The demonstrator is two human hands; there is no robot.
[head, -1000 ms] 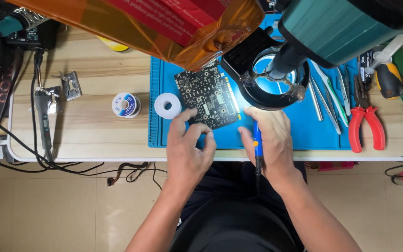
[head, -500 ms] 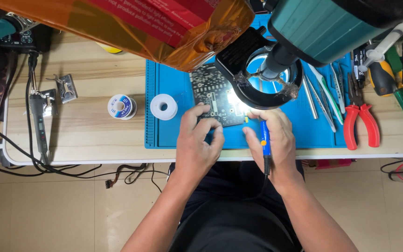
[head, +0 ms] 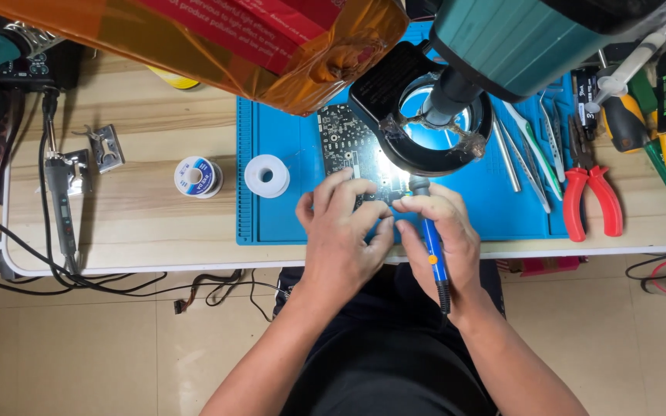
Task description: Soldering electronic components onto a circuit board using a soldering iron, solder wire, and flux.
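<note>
Left hand flat on circuit board (fingers spread); right hand gripping blue soldering iron

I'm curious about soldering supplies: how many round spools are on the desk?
2. A blue-labelled spool lies on the bare wood left of the blue mat; a white spool sits on the mat's left edge. Others may be hidden under the orange bag.

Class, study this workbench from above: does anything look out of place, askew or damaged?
Nothing looks damaged or spilled. The circuit board lies askew on the blue mat, steadied by the left hand. Black cables dangle loosely over the table's front edge.
</note>
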